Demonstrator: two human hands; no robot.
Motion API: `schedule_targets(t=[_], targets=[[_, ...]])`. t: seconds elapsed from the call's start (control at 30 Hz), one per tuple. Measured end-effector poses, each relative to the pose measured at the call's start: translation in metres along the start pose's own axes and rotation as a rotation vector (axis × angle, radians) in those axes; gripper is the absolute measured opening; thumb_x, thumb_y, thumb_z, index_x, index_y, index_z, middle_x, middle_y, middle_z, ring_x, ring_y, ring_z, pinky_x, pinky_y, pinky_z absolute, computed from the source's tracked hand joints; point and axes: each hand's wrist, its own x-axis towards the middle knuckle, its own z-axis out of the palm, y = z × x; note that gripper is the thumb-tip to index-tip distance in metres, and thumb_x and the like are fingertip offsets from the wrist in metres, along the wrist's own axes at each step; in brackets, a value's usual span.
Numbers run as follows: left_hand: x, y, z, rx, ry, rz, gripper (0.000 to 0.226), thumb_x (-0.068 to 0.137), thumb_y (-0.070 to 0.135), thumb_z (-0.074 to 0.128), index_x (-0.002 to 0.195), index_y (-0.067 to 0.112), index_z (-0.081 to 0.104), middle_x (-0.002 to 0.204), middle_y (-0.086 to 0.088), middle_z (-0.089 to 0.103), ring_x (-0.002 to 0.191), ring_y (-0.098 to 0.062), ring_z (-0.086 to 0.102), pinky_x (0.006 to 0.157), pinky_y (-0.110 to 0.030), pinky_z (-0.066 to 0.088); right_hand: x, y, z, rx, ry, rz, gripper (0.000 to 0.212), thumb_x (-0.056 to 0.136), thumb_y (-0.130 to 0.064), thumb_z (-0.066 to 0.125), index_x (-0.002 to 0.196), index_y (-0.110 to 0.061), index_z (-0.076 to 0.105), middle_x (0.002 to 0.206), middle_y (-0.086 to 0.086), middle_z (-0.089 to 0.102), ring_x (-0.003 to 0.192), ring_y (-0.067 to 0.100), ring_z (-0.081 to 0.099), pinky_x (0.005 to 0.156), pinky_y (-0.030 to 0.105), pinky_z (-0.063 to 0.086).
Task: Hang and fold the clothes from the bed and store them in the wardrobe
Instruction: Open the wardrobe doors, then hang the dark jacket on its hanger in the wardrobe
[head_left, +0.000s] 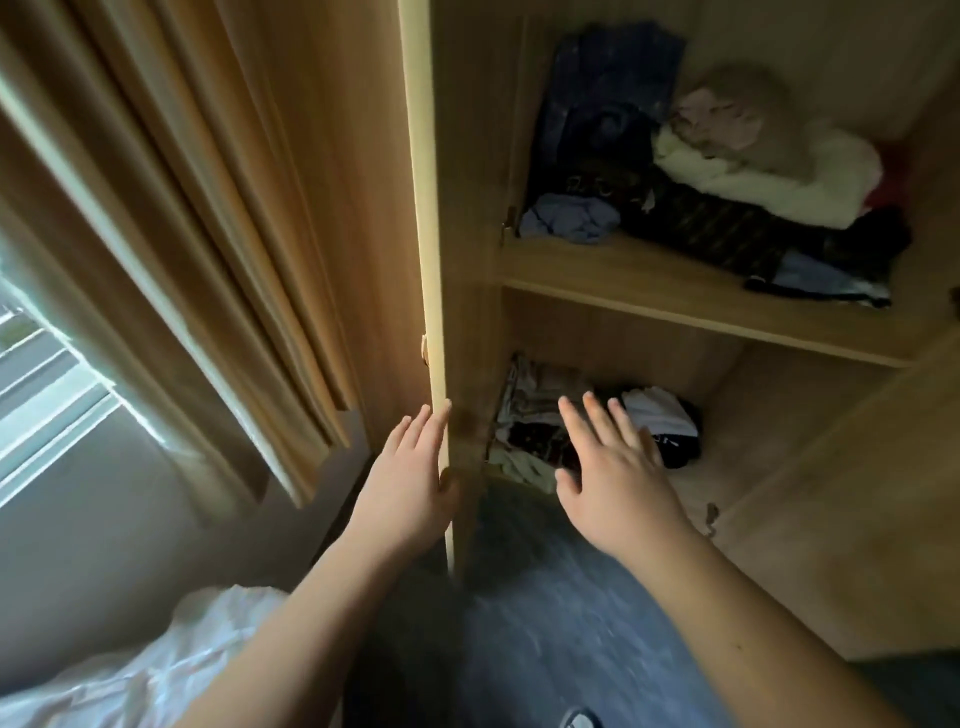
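Both hands empty: left hand (410, 483) flat on door (434, 291) edge, right hand (613, 467) spread (open); swing door fully clear of the wardrobe (675, 291).

Wardrobe (649, 291): light wood, door (434, 260) open; upper shelf (675, 306) stacked with dark, cream and blue clothes (727, 176); lower compartment holds a smaller heap (571, 421), left rear.
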Motion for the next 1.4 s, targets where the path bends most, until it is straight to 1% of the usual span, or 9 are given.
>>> schedule_targets(t=[0.07, 0.2, 0.43, 0.77, 0.93, 1.07, 1.17, 1.27, 1.4], targets=[[-0.002, 0.007, 0.010, 0.168, -0.037, 0.059, 0.073, 0.097, 0.031, 0.048, 0.159, 0.030, 0.009, 0.166, 0.000, 0.016, 0.154, -0.026, 0.008, 0.124, -0.044, 0.017, -0.016, 0.003, 0.002, 0.017, 0.018, 0.041, 0.074, 0.102, -0.049, 0.039, 0.160, -0.034, -0.004, 0.169, -0.004, -0.003, 0.155, 0.022, -0.007, 0.123, 0.051, 0.009], [-0.010, 0.039, 0.034, 0.328, -0.062, 0.181, 0.069, 0.100, 0.051, 0.034, 0.158, 0.029, 0.005, 0.167, -0.006, 0.006, 0.153, -0.032, -0.003, 0.123, -0.050, 0.005, -0.058, 0.018, 0.010, 0.047, 0.024, 0.173, 0.071, 0.101, -0.058, 0.031, 0.160, -0.035, -0.001, 0.169, -0.003, 0.000, 0.155, 0.022, -0.006, 0.123, 0.050, 0.009], [-0.038, 0.108, 0.091, 0.365, -0.179, 0.406, 0.070, 0.098, 0.064, 0.020, 0.158, 0.035, -0.002, 0.167, -0.003, -0.008, 0.151, -0.027, -0.019, 0.122, -0.053, -0.005, -0.150, 0.073, 0.020, 0.032, 0.014, 0.436, 0.089, 0.078, -0.071, -0.012, 0.158, -0.035, -0.008, 0.169, -0.003, -0.005, 0.155, 0.023, -0.010, 0.124, 0.051, 0.005], [-0.131, 0.230, 0.159, 0.354, -0.294, 0.706, 0.073, 0.098, 0.063, 0.022, 0.159, 0.030, -0.001, 0.168, -0.004, -0.002, 0.153, -0.027, -0.010, 0.124, -0.052, 0.004, -0.345, 0.132, 0.028, 0.088, 0.130, 0.775, 0.086, 0.083, -0.069, -0.005, 0.160, -0.032, 0.002, 0.170, -0.001, 0.003, 0.155, 0.026, -0.002, 0.123, 0.052, 0.010], [-0.250, 0.304, 0.205, 0.273, -0.376, 0.889, 0.071, 0.098, 0.060, 0.029, 0.159, 0.031, 0.006, 0.167, -0.006, 0.006, 0.154, -0.030, 0.000, 0.123, -0.052, 0.008, -0.497, 0.145, 0.034, 0.106, 0.154, 1.015, 0.087, 0.082, -0.068, 0.000, 0.161, -0.029, 0.009, 0.169, 0.002, 0.009, 0.155, 0.027, 0.003, 0.122, 0.055, 0.010], [-0.354, 0.351, 0.232, 0.255, -0.443, 1.085, 0.070, 0.099, 0.060, 0.030, 0.159, 0.032, 0.005, 0.167, -0.003, 0.006, 0.154, -0.027, -0.001, 0.122, -0.049, 0.009, -0.627, 0.140, 0.038, 0.086, 0.190, 1.200, 0.082, 0.087, -0.068, 0.001, 0.160, -0.031, -0.001, 0.170, 0.001, -0.001, 0.155, 0.026, -0.006, 0.123, 0.053, 0.004], [-0.420, 0.384, 0.251, 0.203, -0.506, 1.192, 0.069, 0.098, 0.060, 0.031, 0.158, 0.033, 0.010, 0.167, -0.003, 0.008, 0.154, -0.026, 0.000, 0.123, -0.050, 0.009, -0.714, 0.131, 0.037, 0.079, 0.243, 1.349, 0.074, 0.095, -0.065, 0.015, 0.160, -0.032, -0.001, 0.169, -0.001, -0.001, 0.155, 0.023, -0.008, 0.124, 0.051, 0.001], [-0.478, 0.417, 0.264, 0.178, -0.550, 1.309, 0.074, 0.094, 0.066, 0.019, 0.158, 0.031, 0.013, 0.167, -0.005, 0.010, 0.154, -0.027, 0.002, 0.122, -0.049, 0.010, -0.782, 0.123, 0.037, 0.081, 0.285, 1.485, 0.071, 0.101, -0.059, 0.029, 0.160, -0.032, 0.001, 0.169, -0.001, 0.000, 0.155, 0.022, -0.007, 0.125, 0.049, 0.002], [-0.532, 0.454, 0.283, 0.163, -0.591, 1.447, 0.081, 0.086, 0.067, 0.010, 0.157, 0.030, 0.017, 0.166, -0.007, 0.016, 0.153, -0.029, 0.007, 0.122, -0.050, 0.014, -0.837, 0.127, 0.043, 0.097, 0.318, 1.594, 0.071, 0.100, -0.060, 0.026, 0.160, -0.032, 0.000, 0.169, 0.000, 0.001, 0.155, 0.023, -0.005, 0.125, 0.050, 0.005]])
